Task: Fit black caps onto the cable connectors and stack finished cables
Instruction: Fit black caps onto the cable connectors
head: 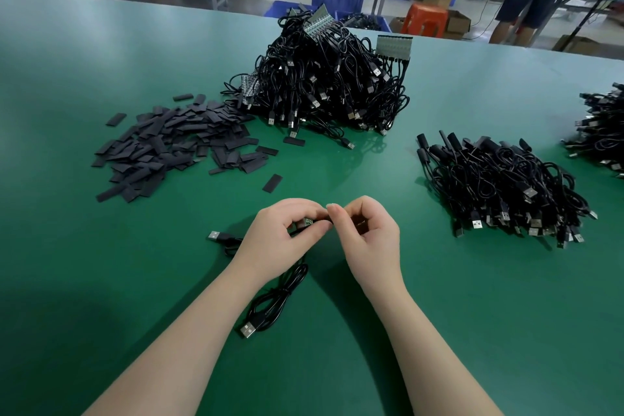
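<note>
From the head camera, both bare hands meet over the green table [101,78] near its front edge. The left hand [280,235] pinches a small connector board [306,222] between thumb and fingers, and the right hand [366,233] closes its fingertips on a black cap [360,226] right at the board's end; how far the cap sits over the board is hidden by the fingers. A black cable [273,304] trails from under the left hand toward the viewer, ending in a silver USB plug [248,329], and a second USB plug [214,236] lies just left of the left wrist. A loose heap of flat black caps [175,145] is spread on the table to the left, with one stray cap [272,183] lying apart, nearer the hands. Behind, in the centre, stands a tall pile of uncapped cables [324,84] with bare boards showing. To the right lies a lower stack of finished cables [503,189], and another cable pile [604,132] is cut off by the right edge. No writing or brand can be read anywhere.
</note>
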A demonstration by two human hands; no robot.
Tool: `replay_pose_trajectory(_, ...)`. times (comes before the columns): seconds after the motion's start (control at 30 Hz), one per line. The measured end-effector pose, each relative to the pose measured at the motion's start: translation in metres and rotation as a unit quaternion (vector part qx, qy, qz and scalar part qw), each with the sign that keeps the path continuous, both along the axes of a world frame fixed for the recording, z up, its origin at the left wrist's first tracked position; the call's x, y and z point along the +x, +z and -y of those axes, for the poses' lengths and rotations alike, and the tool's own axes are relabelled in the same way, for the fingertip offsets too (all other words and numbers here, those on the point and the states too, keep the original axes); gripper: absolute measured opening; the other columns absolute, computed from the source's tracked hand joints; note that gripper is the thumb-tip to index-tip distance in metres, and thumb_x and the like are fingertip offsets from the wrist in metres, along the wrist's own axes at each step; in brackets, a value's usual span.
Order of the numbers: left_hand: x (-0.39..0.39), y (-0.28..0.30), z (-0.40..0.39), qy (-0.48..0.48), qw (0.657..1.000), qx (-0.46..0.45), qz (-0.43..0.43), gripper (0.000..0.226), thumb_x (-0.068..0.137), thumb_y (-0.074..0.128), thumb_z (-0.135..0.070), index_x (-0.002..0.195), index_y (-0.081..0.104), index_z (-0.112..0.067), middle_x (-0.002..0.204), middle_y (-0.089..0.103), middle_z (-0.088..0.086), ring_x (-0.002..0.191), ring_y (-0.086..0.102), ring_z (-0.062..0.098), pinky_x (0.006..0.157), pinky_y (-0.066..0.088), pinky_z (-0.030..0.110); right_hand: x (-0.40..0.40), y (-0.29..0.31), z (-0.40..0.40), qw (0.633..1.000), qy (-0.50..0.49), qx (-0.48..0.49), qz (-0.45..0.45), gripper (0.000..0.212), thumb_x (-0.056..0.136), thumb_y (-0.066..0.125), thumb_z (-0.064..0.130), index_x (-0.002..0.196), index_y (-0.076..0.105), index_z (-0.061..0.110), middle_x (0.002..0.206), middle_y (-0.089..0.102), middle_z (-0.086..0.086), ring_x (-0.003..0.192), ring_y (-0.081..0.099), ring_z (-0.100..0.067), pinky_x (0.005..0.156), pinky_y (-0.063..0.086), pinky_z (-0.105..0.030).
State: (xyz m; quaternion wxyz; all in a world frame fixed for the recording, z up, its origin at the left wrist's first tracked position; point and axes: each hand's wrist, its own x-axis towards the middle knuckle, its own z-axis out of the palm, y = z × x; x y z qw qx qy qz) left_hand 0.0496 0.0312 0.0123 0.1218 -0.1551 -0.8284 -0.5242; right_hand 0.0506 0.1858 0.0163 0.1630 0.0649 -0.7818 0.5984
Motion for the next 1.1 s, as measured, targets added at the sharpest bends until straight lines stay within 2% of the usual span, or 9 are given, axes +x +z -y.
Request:
replay_pose_trajectory(0.17, 0.002, 0.001, -0.003, 0.028, 1.000, -0.002, 0.002, 0.008, 0.087, 0.069, -0.019, 0.093, 0.075, -0.021, 0.096, 0.070, -0.016, 0.094, 0.063, 0.006, 0.079, 0.050, 0.022, 0.000, -0.001, 0.004, 1.000, -0.016, 0.020, -0.010, 0.033, 0.088, 0.070, 0.024, 0.063, 0.049, 0.022, 0.060, 0.047, 0.016, 0.057, 0.041, -0.004, 0.055, 0.033, -0.013)
replay_pose_trajectory(0.23, 0.003, 0.002, -0.004, 0.044, 0.999, -0.003, -0.007, 0.007, 0.088, 0.069, -0.020, 0.091, 0.075, -0.020, 0.093, 0.069, -0.016, 0.091, 0.063, 0.009, 0.078, 0.050, 0.024, 0.000, 0.001, 0.003, 1.000, -0.001, -0.006, 0.015, 0.024, 0.085, 0.072, 0.029, 0.067, 0.058, 0.025, 0.062, 0.054, 0.015, 0.058, 0.045, -0.004, 0.057, 0.037, -0.015)
replay_pose_trajectory(0.3, 0.003, 0.003, -0.004, 0.058, 0.998, -0.007, -0.020, 0.006, 0.088, 0.069, -0.016, 0.089, 0.073, -0.020, 0.091, 0.069, -0.014, 0.090, 0.063, 0.011, 0.077, 0.050, 0.025, 0.000, 0.003, 0.003, 0.998, 0.020, -0.035, 0.042, 0.012, 0.082, 0.078, 0.026, 0.074, 0.069, 0.030, 0.071, 0.066, 0.009, 0.063, 0.053, -0.007, 0.061, 0.045, -0.019)
replay_pose_trajectory(0.4, 0.003, 0.004, -0.002, 0.068, 0.997, 0.002, -0.034, 0.009, 0.087, 0.070, -0.012, 0.087, 0.074, -0.020, 0.092, 0.069, -0.015, 0.093, 0.062, 0.008, 0.077, 0.049, 0.021, 0.002, 0.007, 0.003, 0.995, 0.048, -0.056, 0.061, 0.016, 0.081, 0.080, 0.017, 0.080, 0.076, 0.032, 0.080, 0.074, 0.006, 0.072, 0.064, -0.012, 0.068, 0.052, -0.022)
replay_pose_trajectory(0.53, 0.003, 0.003, -0.003, 0.060, 0.998, 0.015, -0.029, 0.007, 0.086, 0.071, -0.017, 0.089, 0.075, -0.022, 0.092, 0.069, -0.015, 0.092, 0.063, 0.012, 0.075, 0.048, 0.018, 0.003, 0.011, 0.003, 0.991, 0.042, -0.098, 0.082, 0.019, 0.083, 0.078, 0.013, 0.076, 0.076, 0.030, 0.079, 0.076, 0.008, 0.074, 0.068, -0.005, 0.070, 0.053, -0.017)
replay_pose_trajectory(0.73, 0.002, 0.004, 0.000, 0.032, 0.999, 0.020, -0.026, 0.022, 0.082, 0.075, -0.020, 0.092, 0.071, -0.040, 0.094, 0.069, -0.020, 0.092, 0.062, 0.008, 0.074, 0.045, 0.011, 0.002, 0.014, 0.001, 0.985, 0.023, -0.147, 0.091, 0.031, 0.086, 0.075, 0.009, 0.067, 0.075, 0.033, 0.073, 0.073, 0.009, 0.070, 0.067, -0.007, 0.065, 0.051, -0.016)
replay_pose_trajectory(0.93, 0.002, 0.001, -0.001, 0.059, 0.997, 0.011, -0.048, 0.008, 0.084, 0.071, -0.018, 0.087, 0.076, -0.023, 0.089, 0.069, -0.019, 0.090, 0.064, 0.005, 0.075, 0.047, 0.013, 0.002, 0.013, 0.002, 0.981, 0.054, -0.157, 0.102, 0.023, 0.084, 0.076, 0.008, 0.076, 0.076, 0.029, 0.078, 0.075, 0.006, 0.072, 0.068, -0.007, 0.069, 0.053, -0.017)
replay_pose_trajectory(1.03, 0.002, 0.002, -0.001, 0.062, 0.996, 0.016, -0.054, 0.007, 0.083, 0.069, -0.020, 0.085, 0.074, -0.025, 0.089, 0.069, -0.017, 0.088, 0.064, 0.008, 0.074, 0.049, 0.016, 0.003, 0.012, 0.002, 0.983, 0.072, -0.136, 0.101, 0.021, 0.083, 0.077, 0.009, 0.080, 0.076, 0.030, 0.082, 0.076, 0.006, 0.075, 0.068, -0.006, 0.073, 0.054, -0.018)
replay_pose_trajectory(1.1, 0.002, 0.002, -0.001, 0.058, 0.997, 0.013, -0.053, 0.008, 0.084, 0.071, -0.017, 0.085, 0.073, -0.025, 0.089, 0.069, -0.015, 0.087, 0.064, 0.009, 0.074, 0.049, 0.017, 0.002, 0.012, 0.001, 0.983, 0.081, -0.130, 0.104, 0.023, 0.083, 0.077, 0.010, 0.074, 0.077, 0.031, 0.080, 0.076, 0.007, 0.074, 0.067, -0.004, 0.072, 0.053, -0.017)
